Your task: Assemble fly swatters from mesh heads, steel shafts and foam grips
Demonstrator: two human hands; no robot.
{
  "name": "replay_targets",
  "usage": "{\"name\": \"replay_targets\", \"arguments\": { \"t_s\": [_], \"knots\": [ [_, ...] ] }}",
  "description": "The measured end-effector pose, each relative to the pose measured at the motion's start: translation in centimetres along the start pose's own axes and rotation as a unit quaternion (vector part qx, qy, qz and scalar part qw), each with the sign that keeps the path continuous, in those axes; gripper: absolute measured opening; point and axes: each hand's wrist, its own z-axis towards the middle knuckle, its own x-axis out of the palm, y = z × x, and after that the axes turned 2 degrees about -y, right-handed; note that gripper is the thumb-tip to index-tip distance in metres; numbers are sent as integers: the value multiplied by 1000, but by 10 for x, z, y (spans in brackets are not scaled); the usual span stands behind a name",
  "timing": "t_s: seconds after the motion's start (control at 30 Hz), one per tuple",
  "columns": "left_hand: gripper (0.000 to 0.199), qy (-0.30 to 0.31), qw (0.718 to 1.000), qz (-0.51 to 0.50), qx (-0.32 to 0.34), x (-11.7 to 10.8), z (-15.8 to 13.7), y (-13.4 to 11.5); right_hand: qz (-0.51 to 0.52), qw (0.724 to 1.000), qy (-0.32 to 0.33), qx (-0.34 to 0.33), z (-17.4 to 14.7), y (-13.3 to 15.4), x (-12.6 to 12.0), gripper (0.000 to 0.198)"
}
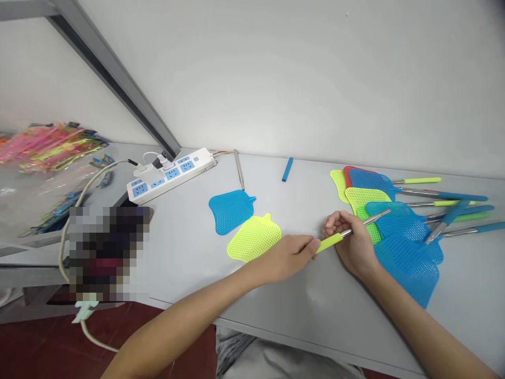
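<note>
My left hand (pixel 292 256) is closed on the yellow-green sleeve of a fly swatter handle (pixel 329 242). The handle's metal rod passes through my right hand (pixel 353 245), whose fingers are curled around it, and its tip points up and right. No head is on this rod. Beside my left hand lie a yellow-green swatter head (pixel 255 238) and a blue swatter head (pixel 231 211), both loose. Next to my right hand is an overlapping pile of fly swatters (pixel 406 226) with blue, yellow-green, green and red heads.
A blue sleeve (pixel 288 169) and a bare metal rod (pixel 239 169) lie near the wall. A white power strip (pixel 173 176) with plugs and a cable (pixel 84 195) sits at left. Beyond the grey frame (pixel 114 68) are bagged colourful items (pixel 59 145). A pixelated patch hides something front left.
</note>
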Motion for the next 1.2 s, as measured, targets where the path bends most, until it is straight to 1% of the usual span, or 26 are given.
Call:
{"name": "replay_targets", "arguments": {
  "t_s": [0.2, 0.4, 0.63, 1.2],
  "knots": [
    [42, 16, 1000, 22, -3, 0, -2, -2, 3, 1000, 2, 8, 0, -2, -1, 35],
    [37, -2, 996, 75, 42, 3, -1, 1, -8, 1000, 0, 14, 0, -1, 0, 34],
    [36, -2, 992, 108, 62, 4, -2, 1, -20, 1000, -4, 14, 0, -1, 0, 32],
    [34, 3, 993, 102, 61, 2, -2, 0, -31, 999, -8, 19, 0, -1, 0, 33]
  ]
}}
